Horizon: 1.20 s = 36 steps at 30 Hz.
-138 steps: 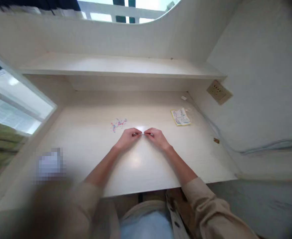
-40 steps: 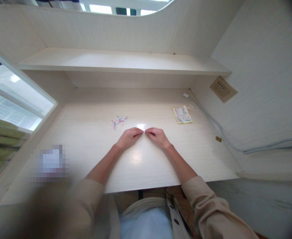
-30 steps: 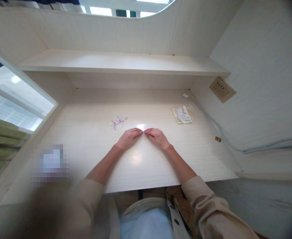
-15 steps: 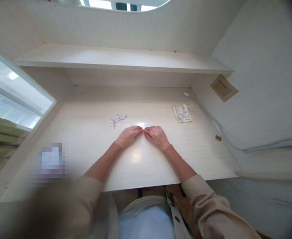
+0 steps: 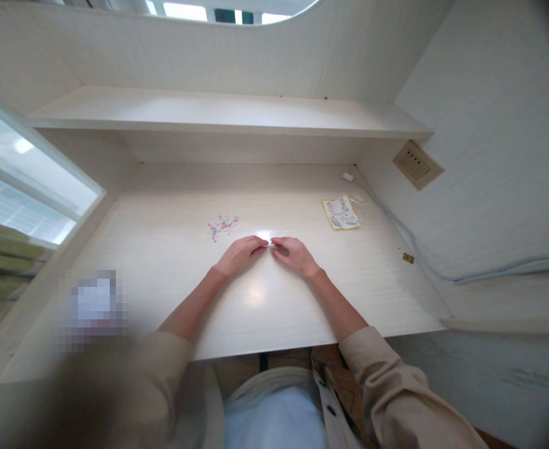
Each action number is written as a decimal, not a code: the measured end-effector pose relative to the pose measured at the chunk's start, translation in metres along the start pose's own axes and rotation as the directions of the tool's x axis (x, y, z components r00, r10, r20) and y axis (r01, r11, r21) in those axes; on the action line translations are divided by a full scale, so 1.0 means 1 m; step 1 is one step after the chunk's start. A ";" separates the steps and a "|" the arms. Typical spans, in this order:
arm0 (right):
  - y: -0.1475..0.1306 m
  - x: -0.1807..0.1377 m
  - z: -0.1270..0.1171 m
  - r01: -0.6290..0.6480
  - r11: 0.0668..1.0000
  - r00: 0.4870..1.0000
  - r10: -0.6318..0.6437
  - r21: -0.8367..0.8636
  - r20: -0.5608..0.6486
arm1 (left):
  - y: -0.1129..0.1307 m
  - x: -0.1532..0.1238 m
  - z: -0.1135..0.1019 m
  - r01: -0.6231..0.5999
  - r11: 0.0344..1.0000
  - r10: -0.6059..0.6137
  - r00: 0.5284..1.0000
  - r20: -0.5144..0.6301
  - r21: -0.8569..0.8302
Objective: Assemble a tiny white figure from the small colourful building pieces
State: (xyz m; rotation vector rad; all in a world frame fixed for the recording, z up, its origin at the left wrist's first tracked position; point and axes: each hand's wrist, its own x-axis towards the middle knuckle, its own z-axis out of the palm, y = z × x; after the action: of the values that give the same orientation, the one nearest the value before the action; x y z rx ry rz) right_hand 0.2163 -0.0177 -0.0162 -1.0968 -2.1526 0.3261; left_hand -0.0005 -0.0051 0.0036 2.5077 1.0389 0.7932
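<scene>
Over the middle of the desk, my left hand and my right hand meet almost fingertip to fingertip. Between them shows a small pale piece, thin and whitish; its kind is too small to make out. Each hand pinches one end of it, with the fingers closed. Just beyond my left hand lies a loose scatter of tiny pink, blue and white pieces. To the far right of my right hand is a printed sheet with a yellow border, flat on the desk.
A grey cable runs along the right wall below a beige socket. Near it lies a small brass-coloured piece. A shelf spans the back. At the left, a blurred-out object sits on the desk.
My fingertips have drawn slightly apart, and the pale piece between them now shows more. The view has shifted a little; the other things lie as before.
</scene>
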 end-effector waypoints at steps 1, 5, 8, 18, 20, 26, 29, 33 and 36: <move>0.001 0.000 0.000 0.000 1.000 1.000 0.000 0.011 -0.002 | 0.000 0.000 0.000 0.044 0.999 -0.044 0.999 0.006 -0.003; 0.002 0.000 0.001 -0.006 0.999 1.000 0.006 0.047 -0.002 | -0.001 -0.002 0.002 0.189 0.976 -0.186 0.982 0.036 -0.108; 0.001 0.001 0.001 -0.039 0.995 0.999 0.040 0.087 -0.003 | -0.003 -0.003 0.003 0.222 0.944 -0.225 0.974 0.020 -0.246; -0.001 0.002 0.000 -0.160 0.971 0.987 0.159 0.176 0.022 | -0.003 -0.001 0.004 0.255 0.891 -0.271 0.962 0.010 -0.375; -0.001 0.001 0.000 -0.155 0.972 0.988 0.154 0.175 0.024 | -0.001 -0.001 0.004 0.257 0.896 -0.271 0.962 0.013 -0.361; -0.002 0.002 0.000 -0.134 0.980 0.991 0.133 0.147 0.015 | 0.001 -0.001 0.003 0.250 0.921 -0.257 0.966 0.017 -0.298; -0.003 0.002 -0.001 -0.113 0.985 0.994 0.113 0.134 0.011 | 0.001 -0.002 0.003 0.251 0.924 -0.259 0.966 0.010 -0.288; -0.004 0.003 -0.001 -0.090 0.988 0.996 0.089 0.124 0.014 | 0.002 -0.003 0.003 0.243 0.932 -0.249 0.968 0.012 -0.268; -0.004 0.003 -0.001 -0.081 0.988 0.997 0.080 0.130 0.009 | 0.002 -0.002 0.003 0.224 0.952 -0.229 0.973 0.003 -0.210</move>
State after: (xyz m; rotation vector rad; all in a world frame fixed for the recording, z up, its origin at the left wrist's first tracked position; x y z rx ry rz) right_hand 0.2133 -0.0181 -0.0123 -1.1108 -2.0632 0.4988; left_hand 0.0013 -0.0087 0.0012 2.1623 1.1603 0.8155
